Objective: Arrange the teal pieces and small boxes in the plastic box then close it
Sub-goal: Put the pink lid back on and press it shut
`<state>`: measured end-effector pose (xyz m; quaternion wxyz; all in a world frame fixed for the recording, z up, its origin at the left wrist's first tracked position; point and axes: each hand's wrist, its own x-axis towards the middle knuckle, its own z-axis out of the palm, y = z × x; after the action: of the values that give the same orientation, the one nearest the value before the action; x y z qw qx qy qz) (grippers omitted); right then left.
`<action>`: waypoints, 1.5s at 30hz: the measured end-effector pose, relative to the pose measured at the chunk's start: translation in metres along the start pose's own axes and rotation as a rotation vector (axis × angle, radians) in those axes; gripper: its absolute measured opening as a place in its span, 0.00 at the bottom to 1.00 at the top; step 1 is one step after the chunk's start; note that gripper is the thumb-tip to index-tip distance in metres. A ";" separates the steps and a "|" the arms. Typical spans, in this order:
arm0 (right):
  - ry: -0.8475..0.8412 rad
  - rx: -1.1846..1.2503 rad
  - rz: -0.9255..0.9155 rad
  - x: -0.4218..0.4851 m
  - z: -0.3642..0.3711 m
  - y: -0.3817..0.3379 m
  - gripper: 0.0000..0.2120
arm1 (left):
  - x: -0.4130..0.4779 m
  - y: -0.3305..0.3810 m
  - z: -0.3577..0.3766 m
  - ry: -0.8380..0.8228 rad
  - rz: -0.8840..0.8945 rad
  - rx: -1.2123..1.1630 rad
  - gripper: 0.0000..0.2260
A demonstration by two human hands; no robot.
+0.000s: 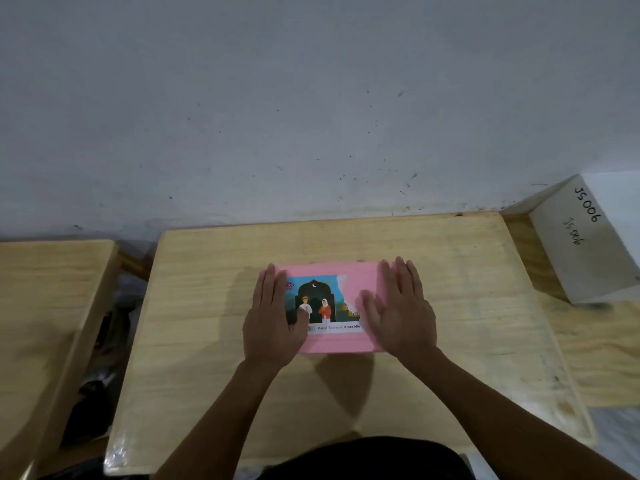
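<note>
A pink plastic box [346,341] lies flat in the middle of the wooden table [467,323], its pink lid shut on top. A picture sticker [323,303] covers the lid's left half. My left hand [272,320] rests flat on the lid's left edge, fingers straight and together. On the right side of the lid my right hand [401,310] lies flat, palm down. No teal pieces or small boxes are visible; what the box holds is hidden.
A white box marked "JS006" [585,244] leans at the far right against the grey wall [311,116]. A second wooden table [45,306] stands to the left, with a dark gap [100,375] between the two.
</note>
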<state>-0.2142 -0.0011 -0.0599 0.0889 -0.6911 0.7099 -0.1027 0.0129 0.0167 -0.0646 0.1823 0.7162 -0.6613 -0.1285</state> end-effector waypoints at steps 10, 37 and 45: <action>-0.063 0.293 0.086 0.006 -0.009 0.009 0.31 | 0.003 0.002 -0.008 -0.070 -0.056 -0.069 0.34; -0.102 0.865 0.515 0.125 -0.014 0.013 0.26 | 0.132 0.009 -0.018 -0.070 -0.628 -0.541 0.13; -0.039 0.702 0.469 0.123 -0.016 0.001 0.22 | 0.134 0.006 -0.020 -0.086 -0.553 -0.582 0.12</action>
<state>-0.2226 -0.1237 -0.0432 0.3534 -0.4403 0.7680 -0.3023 0.0287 -0.1147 -0.0361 0.3081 0.7795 -0.3867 -0.3845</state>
